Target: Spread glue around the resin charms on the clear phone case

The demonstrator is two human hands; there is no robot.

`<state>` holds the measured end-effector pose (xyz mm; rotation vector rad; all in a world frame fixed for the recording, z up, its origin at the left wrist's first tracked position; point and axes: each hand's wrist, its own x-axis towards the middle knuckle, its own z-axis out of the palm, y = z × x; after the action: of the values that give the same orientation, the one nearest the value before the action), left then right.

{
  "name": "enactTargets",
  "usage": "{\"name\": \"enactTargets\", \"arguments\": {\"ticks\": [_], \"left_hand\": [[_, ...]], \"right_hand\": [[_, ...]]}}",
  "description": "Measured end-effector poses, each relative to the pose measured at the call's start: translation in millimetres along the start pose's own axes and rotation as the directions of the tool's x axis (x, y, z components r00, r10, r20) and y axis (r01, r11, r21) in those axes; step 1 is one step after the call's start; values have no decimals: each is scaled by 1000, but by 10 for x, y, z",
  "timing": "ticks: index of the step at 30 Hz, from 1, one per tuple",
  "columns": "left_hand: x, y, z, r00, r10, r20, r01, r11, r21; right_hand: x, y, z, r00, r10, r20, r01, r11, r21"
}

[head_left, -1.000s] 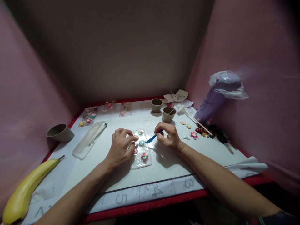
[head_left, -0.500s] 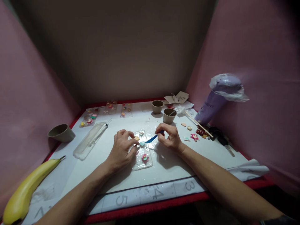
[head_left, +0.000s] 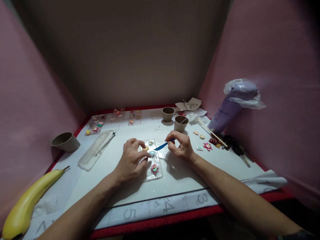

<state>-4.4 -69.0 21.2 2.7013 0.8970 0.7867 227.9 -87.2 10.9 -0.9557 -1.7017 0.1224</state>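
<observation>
A clear phone case (head_left: 156,177) lies on the white work surface, with small charms stuck on it. They include a pink flower-like charm (head_left: 154,168), a light blue one (head_left: 152,153), a yellow one (head_left: 145,148) and a round whitish one (head_left: 151,142). My left hand (head_left: 133,160) rests over the case's left side, fingers apart; its thumb tip is at the blue charm and its index finger close to the yellow one. In my right hand (head_left: 182,146) a blue plastic knife (head_left: 161,146) is pinched, its tip just above the blue charm.
Brown cups (head_left: 168,114) stand at the back, another cup (head_left: 65,141) at left. Decorated cases (head_left: 135,117) lie at the back left. A clear tray (head_left: 96,150), a yellow banana-shaped object (head_left: 31,203), loose charms (head_left: 207,146), a wooden stick (head_left: 212,132) and a purple piping bag (head_left: 226,111) surround the work.
The blue knife's tip has lifted slightly away from the blue charm. My left thumb and index finger have opened a little and shifted right over the charms.
</observation>
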Motion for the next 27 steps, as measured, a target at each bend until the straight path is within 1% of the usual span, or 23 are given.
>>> {"name": "enactTargets", "arguments": {"ticks": [3, 7, 14, 20, 22, 24, 27], "left_hand": [[-1, 8, -3, 1000, 23, 21, -23, 1000, 0], [-2, 4, 3, 1000, 8, 29, -9, 1000, 19], [0, 9, -1, 1000, -9, 7, 9, 1000, 22], [0, -2, -15, 998, -58, -21, 58, 998, 9], [-2, -14, -16, 998, -58, -31, 58, 998, 10], [-4, -25, -14, 998, -53, -44, 54, 998, 12], [-3, -33, -12, 997, -46, -62, 47, 999, 9]], "right_hand": [[2, 5, 12, 1000, -3, 31, 3, 1000, 0], [1, 18, 17, 998, -19, 64, 19, 1000, -1], [7, 32, 7, 997, -25, 67, 24, 1000, 11], [29, 47, -11, 996, 8, 87, -10, 1000, 21], [33, 65, -10, 996, 49, 68, -51, 998, 35], [32, 87, 0, 991, 129, 22, -130, 988, 79], [26, 112, 24, 954, 300, -12, -291, 933, 214]]}}
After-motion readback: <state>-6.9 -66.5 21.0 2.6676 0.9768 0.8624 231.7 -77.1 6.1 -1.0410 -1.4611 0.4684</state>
